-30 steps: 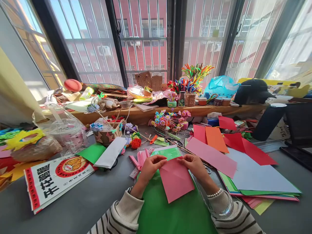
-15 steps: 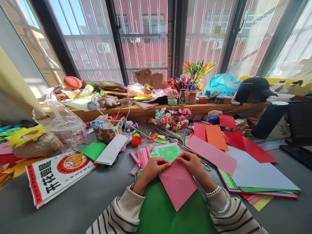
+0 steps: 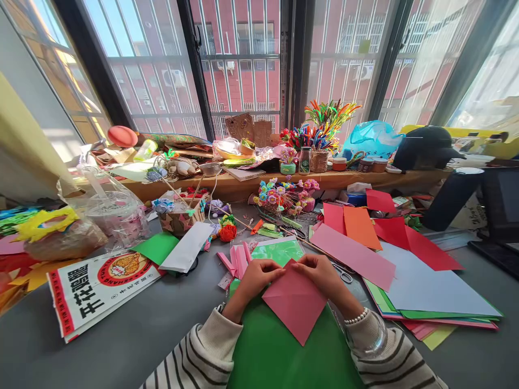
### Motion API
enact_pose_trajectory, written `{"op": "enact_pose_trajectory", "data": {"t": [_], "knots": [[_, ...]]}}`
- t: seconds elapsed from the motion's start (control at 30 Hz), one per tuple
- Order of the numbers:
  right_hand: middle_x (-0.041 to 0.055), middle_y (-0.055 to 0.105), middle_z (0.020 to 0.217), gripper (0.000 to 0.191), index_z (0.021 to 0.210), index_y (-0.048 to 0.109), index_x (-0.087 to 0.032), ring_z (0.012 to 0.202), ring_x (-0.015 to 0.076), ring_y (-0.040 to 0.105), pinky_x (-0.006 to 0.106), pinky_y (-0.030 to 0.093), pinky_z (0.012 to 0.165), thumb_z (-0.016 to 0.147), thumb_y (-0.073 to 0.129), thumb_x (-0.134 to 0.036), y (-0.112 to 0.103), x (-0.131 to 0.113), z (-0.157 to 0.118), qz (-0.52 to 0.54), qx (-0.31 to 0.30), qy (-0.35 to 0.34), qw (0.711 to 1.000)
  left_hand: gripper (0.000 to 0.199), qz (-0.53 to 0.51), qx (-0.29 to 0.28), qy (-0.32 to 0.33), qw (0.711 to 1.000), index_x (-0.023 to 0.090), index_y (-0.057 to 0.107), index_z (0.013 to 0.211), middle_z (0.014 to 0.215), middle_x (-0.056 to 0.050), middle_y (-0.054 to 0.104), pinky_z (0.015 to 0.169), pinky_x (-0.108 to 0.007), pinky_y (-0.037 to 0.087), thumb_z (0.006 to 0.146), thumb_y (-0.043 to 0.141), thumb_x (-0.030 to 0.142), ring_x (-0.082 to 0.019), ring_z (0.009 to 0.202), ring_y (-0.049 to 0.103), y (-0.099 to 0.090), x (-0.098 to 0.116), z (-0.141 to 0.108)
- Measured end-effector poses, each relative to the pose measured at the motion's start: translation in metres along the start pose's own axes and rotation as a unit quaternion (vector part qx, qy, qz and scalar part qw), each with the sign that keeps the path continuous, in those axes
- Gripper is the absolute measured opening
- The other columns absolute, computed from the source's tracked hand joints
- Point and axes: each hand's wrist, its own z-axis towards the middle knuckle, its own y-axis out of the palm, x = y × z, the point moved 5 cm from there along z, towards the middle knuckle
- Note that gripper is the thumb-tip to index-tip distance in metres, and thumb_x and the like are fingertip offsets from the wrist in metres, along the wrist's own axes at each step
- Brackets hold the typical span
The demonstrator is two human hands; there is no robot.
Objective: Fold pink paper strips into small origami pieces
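Observation:
A square of pink paper [image 3: 298, 305] with a crease across it is held over a green mat [image 3: 279, 356], one corner pointing down toward me. My left hand [image 3: 261, 281] pinches its upper left edge between thumb and fingers. On the upper right edge, near the top corner, my right hand [image 3: 318, 275] has a similar pinch. Just beyond my hands lies a clear packet with green paper [image 3: 278, 248], and beside it are folded pink paper strips [image 3: 239, 259]. Scissors [image 3: 343, 274] rest right of my right hand, their blades partly hidden.
Coloured paper sheets [image 3: 438, 289] are stacked at the right, with a loose pink sheet [image 3: 352, 256] alongside. A printed paper bag [image 3: 105, 286] lies at the left near a wrapped drink cup [image 3: 117, 216]. Pipe-cleaner flowers [image 3: 284, 194] stand at the back below the crowded sill.
The pink paper has tilted slightly, its lower corner shifting right and a little up, and its crease shows more clearly. Both hands keep their pinch. The whole view has shifted slightly.

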Motion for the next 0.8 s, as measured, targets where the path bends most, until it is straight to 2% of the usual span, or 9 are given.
{"op": "enact_pose_trajectory", "data": {"t": [0.23, 0.43, 0.67, 0.8], "knots": [[-0.0004, 0.056, 0.054, 0.025, 0.055, 0.058, -0.014, 0.05, 0.011, 0.047, 0.02, 0.031, 0.045, 0.061, 0.058, -0.038, 0.001, -0.003, -0.002, -0.027, 0.004, 0.0, 1.0, 0.025, -0.013, -0.03, -0.008, 0.999, 0.013, 0.064, 0.065, 0.062, -0.002, 0.06, 0.051, -0.02, 0.036, 0.063, 0.056, 0.037, -0.013, 0.059, 0.051, 0.005, -0.001, 0.0], [-0.0006, 0.057, 0.054, 0.024, 0.056, 0.06, -0.015, 0.05, 0.0112, 0.047, 0.02, 0.031, 0.044, 0.06, 0.059, -0.038, 0.0, -0.002, 0.0, -0.014, -0.023, 0.011, 1.0, 0.027, -0.006, 0.001, 0.008, 1.0, 0.013, 0.064, 0.065, 0.062, -0.003, 0.061, 0.052, -0.021, 0.037, 0.064, 0.055, 0.038, -0.014, 0.059, 0.051, 0.002, 0.0, -0.001], [-0.0008, 0.058, 0.052, 0.018, 0.054, 0.063, -0.016, 0.05, 0.0112, 0.047, 0.02, 0.031, 0.045, 0.06, 0.06, -0.032, 0.007, -0.001, -0.002, -0.077, -0.039, -0.02, 0.996, 0.025, -0.008, -0.016, 0.018, 1.0, 0.014, 0.065, 0.067, 0.066, -0.004, 0.063, 0.055, -0.022, 0.038, 0.065, 0.055, 0.037, -0.015, 0.063, 0.053, 0.006, 0.005, -0.001], [0.0002, 0.06, 0.054, 0.018, 0.056, 0.063, -0.015, 0.052, 0.0122, 0.048, 0.02, 0.032, 0.046, 0.06, 0.059, -0.032, 0.008, -0.002, -0.001, -0.074, -0.034, -0.026, 0.996, 0.025, 0.002, 0.017, 0.03, 0.999, 0.014, 0.064, 0.064, 0.062, -0.003, 0.062, 0.055, -0.022, 0.039, 0.065, 0.055, 0.037, -0.015, 0.061, 0.052, 0.003, 0.008, -0.001]]}}
